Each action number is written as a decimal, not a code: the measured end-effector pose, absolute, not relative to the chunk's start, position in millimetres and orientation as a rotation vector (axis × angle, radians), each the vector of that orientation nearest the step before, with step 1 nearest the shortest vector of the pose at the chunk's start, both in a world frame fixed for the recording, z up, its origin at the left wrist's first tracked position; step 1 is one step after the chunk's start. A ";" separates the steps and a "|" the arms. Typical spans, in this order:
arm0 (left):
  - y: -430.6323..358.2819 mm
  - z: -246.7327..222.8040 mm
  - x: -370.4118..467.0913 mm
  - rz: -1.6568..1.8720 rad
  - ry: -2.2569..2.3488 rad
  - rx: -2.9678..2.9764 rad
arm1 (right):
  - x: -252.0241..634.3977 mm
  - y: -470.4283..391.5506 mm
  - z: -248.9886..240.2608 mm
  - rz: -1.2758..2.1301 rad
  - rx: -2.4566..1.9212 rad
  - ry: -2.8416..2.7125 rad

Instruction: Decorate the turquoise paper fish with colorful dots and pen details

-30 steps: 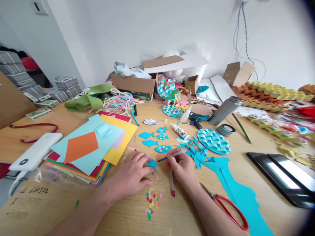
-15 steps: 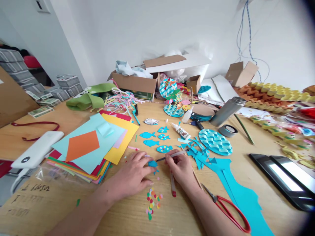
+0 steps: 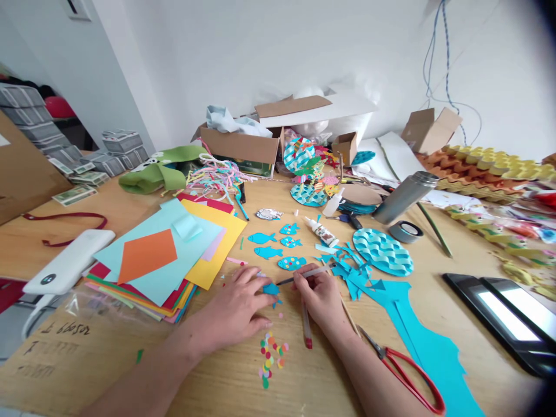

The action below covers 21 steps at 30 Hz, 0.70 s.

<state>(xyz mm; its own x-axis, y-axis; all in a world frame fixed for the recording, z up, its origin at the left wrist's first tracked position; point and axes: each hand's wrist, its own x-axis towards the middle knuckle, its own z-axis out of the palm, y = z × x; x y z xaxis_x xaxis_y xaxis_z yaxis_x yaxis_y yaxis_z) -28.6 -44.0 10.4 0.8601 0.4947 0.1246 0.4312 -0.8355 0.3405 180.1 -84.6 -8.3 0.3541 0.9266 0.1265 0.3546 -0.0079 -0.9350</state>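
Observation:
My left hand (image 3: pixel 243 298) lies on the table with fingers spread, touching a small blue paper fish (image 3: pixel 270 288) that shows between its fingertips. My right hand (image 3: pixel 319 292) pinches a slim pen (image 3: pixel 306 274), its dark tip at the fish's right edge. Under the right palm lies a second pen with a red end (image 3: pixel 308 340). Colored paper dots (image 3: pixel 270 353) are scattered in front of the hands. Beyond them rest several cut-out blue fish (image 3: pixel 268 252), one of them a dotted fish (image 3: pixel 292 263).
Red-handled scissors (image 3: pixel 403 370) lie by my right forearm, beside blue paper scraps (image 3: pixel 421 324). A glue bottle (image 3: pixel 321 231), a wavy blue disc (image 3: pixel 382 251) and a steel flask (image 3: pixel 406 197) stand or lie farther back. Stacked colored paper (image 3: pixel 143 289) and a white power bank (image 3: pixel 69 260) are left.
The view has shifted slightly, so everything sits a little to the right. Both hands keep nearly the same pose, with the pen tip still at the fish.

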 end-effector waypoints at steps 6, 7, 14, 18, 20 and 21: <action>-44.5 11.3 -28.3 0.271 0.721 2.727 | 181.9 -85.1 -12.0 0.696 -1.587 -1.180; -44.6 12.2 -27.9 0.258 0.725 2.723 | 182.0 -85.0 -12.3 0.694 -1.584 -1.184; -44.8 15.6 -27.2 0.218 0.731 2.712 | 180.8 -84.5 -10.3 0.701 -1.568 -1.195; -44.9 14.1 -28.0 0.245 0.722 2.719 | 180.3 -84.7 -9.4 0.698 -1.575 -1.192; -44.9 13.6 -28.1 0.249 0.722 2.723 | 180.3 -84.7 -8.9 0.693 -1.580 -1.198; -44.7 13.5 -28.1 0.248 0.722 2.723 | 180.3 -84.7 -8.5 0.693 -1.582 -1.200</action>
